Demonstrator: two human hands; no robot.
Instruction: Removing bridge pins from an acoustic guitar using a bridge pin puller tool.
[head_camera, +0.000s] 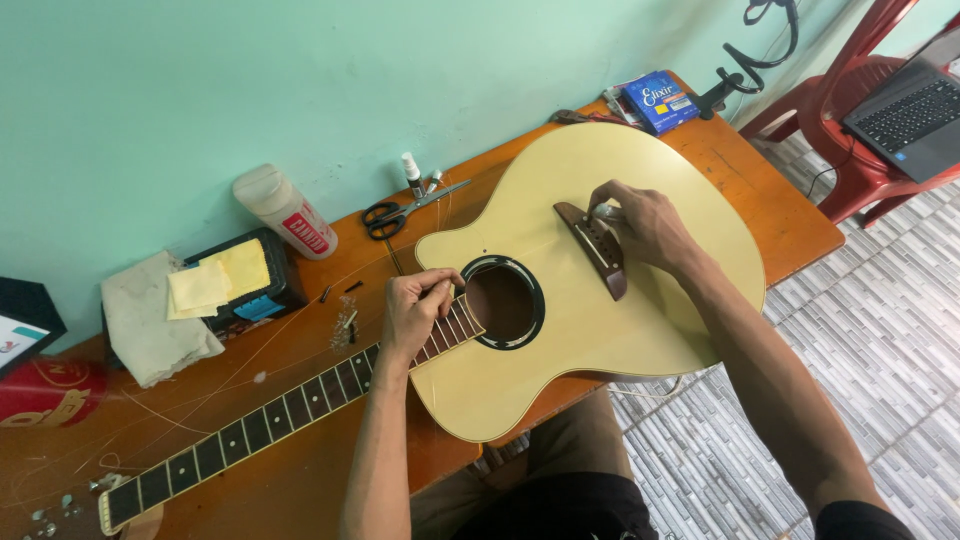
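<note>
From the head view, the person is leaning over a pale acoustic guitar (600, 200) lying flat on the wooden table (780, 190), its neck (260, 425) running away past the left hand. The left hand (418, 310) is resting where the neck meets the body, fingers curled in narrow and pinching what looks like a thin string just beside the sound hole (503, 302). The right hand (640, 225) is sitting on the dark bridge (598, 250), fingertips pressed close together at its far end; whether they are gripping a pin or only the string end is too small to tell.

By the look of it, this is a stringing step: one end being seated at the bridge while the other hand is keeping the string taut. The next move would seem to call for a firm press at the bridge hole without letting the slack slip from the left fingers.

Beyond the left hand, scissors (395, 213) are lying near the wall, with two small bottles (415, 177) just behind them and a white bottle (285, 212) lying further out. A cloth (150, 325) and yellow papers (220, 278) are sitting further left. Beyond the right hand, a blue packet (660, 100) is resting at the table's far corner, and a laptop (910, 115) is sitting on a red chair (850, 170).
</note>
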